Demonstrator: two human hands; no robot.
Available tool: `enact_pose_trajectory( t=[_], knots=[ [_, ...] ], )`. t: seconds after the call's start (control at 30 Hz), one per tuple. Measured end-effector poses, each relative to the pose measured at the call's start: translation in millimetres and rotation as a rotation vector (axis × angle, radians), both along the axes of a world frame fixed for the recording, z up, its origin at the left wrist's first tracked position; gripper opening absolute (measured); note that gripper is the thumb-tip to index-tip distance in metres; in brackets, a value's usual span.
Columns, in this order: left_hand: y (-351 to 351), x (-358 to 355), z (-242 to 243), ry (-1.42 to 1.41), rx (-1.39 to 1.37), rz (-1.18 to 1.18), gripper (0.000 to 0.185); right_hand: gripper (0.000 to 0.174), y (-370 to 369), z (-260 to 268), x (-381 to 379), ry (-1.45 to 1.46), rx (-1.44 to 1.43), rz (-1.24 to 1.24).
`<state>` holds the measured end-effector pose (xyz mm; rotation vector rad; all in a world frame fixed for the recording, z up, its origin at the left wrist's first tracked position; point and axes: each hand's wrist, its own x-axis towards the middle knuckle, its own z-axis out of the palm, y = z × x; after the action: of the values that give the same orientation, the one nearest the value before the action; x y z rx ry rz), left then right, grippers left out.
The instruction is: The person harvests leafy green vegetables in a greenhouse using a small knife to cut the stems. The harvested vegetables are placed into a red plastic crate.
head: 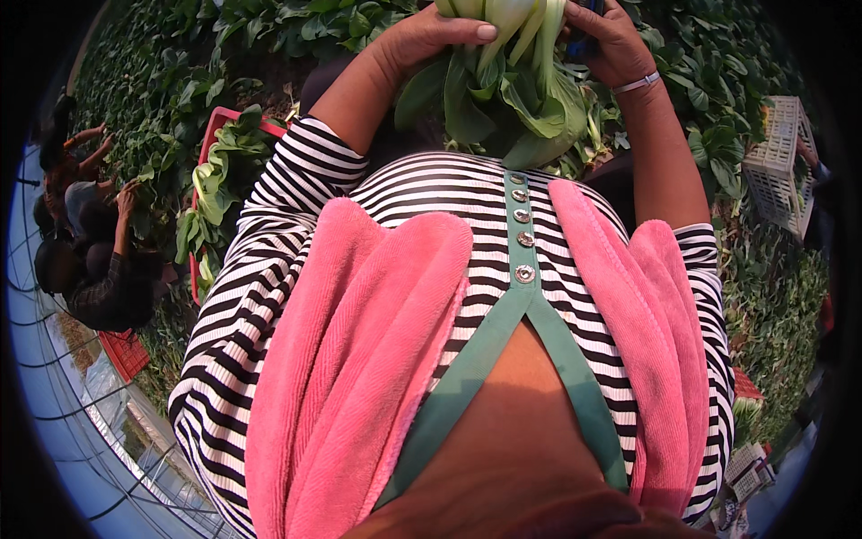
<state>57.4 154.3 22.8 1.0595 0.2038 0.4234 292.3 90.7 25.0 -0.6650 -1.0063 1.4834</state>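
Observation:
My left hand [431, 35] grips a bunch of bok choy [518, 87] by its pale stalks, near the top edge of the view. The bunch hangs upside down, its green leaves spread towards my waist. My right hand [614, 48] is closed around a dark blue object [584, 40], perhaps a tool handle, mostly hidden by the fingers. That hand's thumb lies against or very close to the right side of the stalks. The stalks' root end is cut off by the frame.
Leafy crop rows [175, 87] surround me. At my left stands a red crate [209, 131] holding bok choy. Several people crouch at the far left, near another red crate [124, 354]. A white plastic crate [778, 168] is at the right. A pink towel [377, 303] hangs down my front.

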Motion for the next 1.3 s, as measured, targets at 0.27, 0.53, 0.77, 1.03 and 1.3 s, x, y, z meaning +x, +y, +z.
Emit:
enact_pose_trajectory(
  t=[0.27, 0.53, 0.77, 1.03, 1.3],
  knots=[
    [-1.2, 7.5, -10.0, 0.021, 0.225, 0.106, 0.049, 0.027, 6.2, -8.8, 8.1, 0.031, -0.036, -0.098],
    [0.7, 17.2, -31.1, 0.358, 1.273, 0.445, 0.047, 0.042, 15.1, -38.0, 8.6, -0.323, -0.186, -0.294],
    [7.2, 20.6, -37.9, 0.330, 1.514, 0.483, 0.041, 0.044, 6.1, -30.3, 18.3, -0.727, -0.207, -0.332],
    [-27.0, 29.6, -46.5, 0.490, 1.635, 0.503, 0.031, 0.039, -14.5, -10.2, 48.1, -0.832, -0.223, -0.167],
    [-61.4, -31.7, -14.3, 0.405, 0.755, 0.540, 0.037, 0.036, -16.5, -9.1, 78.3, -0.627, -0.148, -0.072]
  ],
)
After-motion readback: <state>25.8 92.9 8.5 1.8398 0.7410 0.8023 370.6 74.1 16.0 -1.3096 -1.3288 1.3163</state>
